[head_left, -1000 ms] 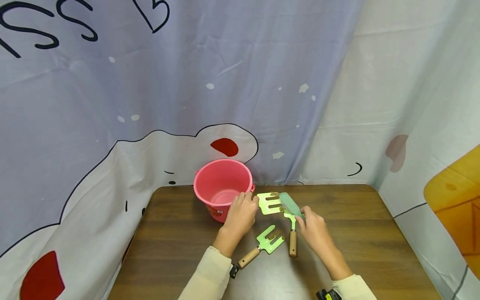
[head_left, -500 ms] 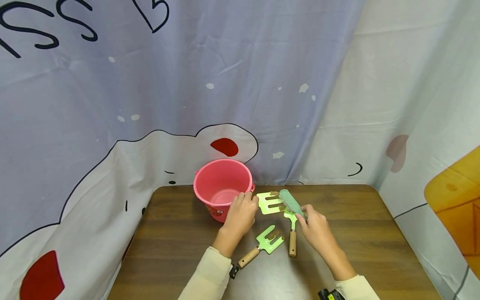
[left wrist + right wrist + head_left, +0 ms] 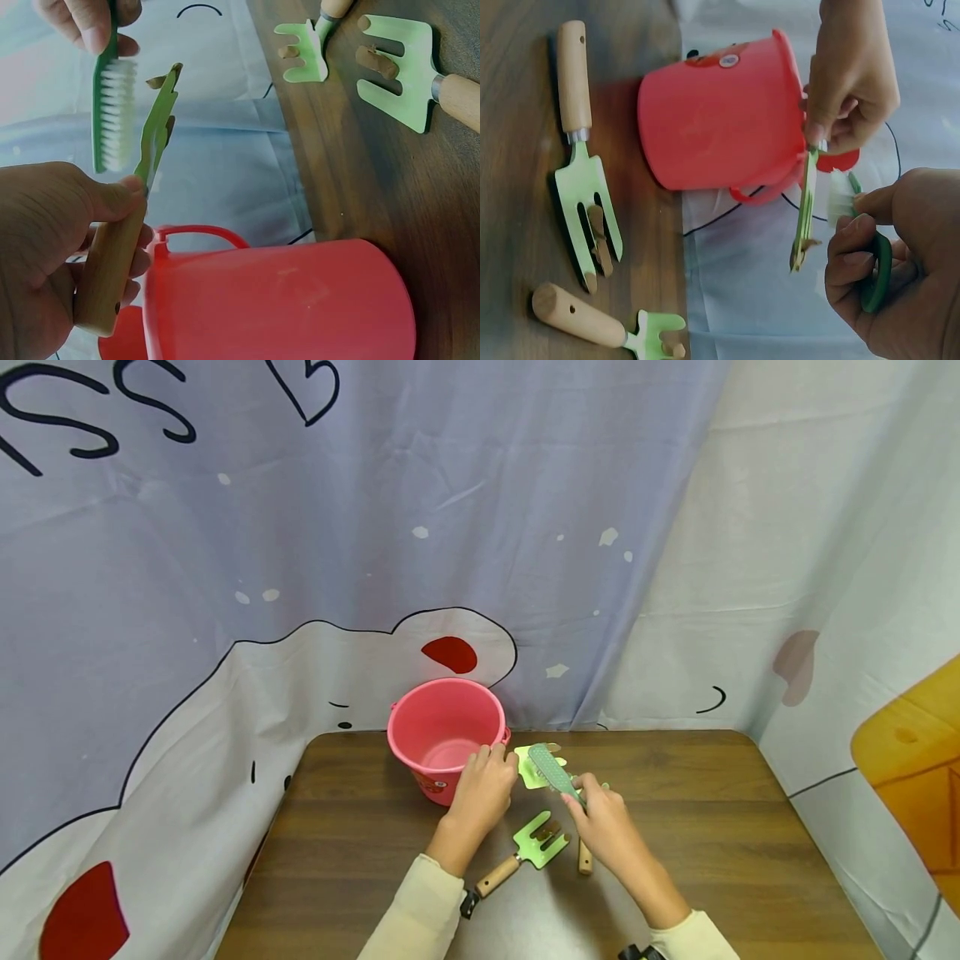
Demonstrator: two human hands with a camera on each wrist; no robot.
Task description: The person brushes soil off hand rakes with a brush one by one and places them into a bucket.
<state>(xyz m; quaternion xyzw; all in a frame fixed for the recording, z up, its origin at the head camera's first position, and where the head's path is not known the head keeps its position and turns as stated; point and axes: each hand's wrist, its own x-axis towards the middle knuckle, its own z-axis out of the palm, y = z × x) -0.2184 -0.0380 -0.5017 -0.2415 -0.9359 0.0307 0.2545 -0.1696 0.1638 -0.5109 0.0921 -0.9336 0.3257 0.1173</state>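
Observation:
My left hand (image 3: 482, 785) grips the wooden handle of a green garden fork (image 3: 159, 124), raised beside the pink bucket's rim. Brown clumps cling to its prongs. My right hand (image 3: 606, 822) holds a green scrubbing brush (image 3: 551, 768) by its handle. In the head view the brush head overlaps the fork's head; its white bristles (image 3: 118, 112) face the metal in the left wrist view. On the table lies a second garden fork (image 3: 538, 843) with brown lumps between its prongs. A smaller green tool (image 3: 656, 334) with a wooden handle lies beside it, partly hidden by my right hand in the head view.
The pink bucket (image 3: 420, 777) stands at the table's back left, close to my left hand. Behind the wooden table (image 3: 712, 827) hangs a printed curtain (image 3: 525, 485), right at its back edge.
My right hand has moved the brush leftward over the fork's head, toward its handle, and now covers more of the small tool. My left hand has stayed where it was.

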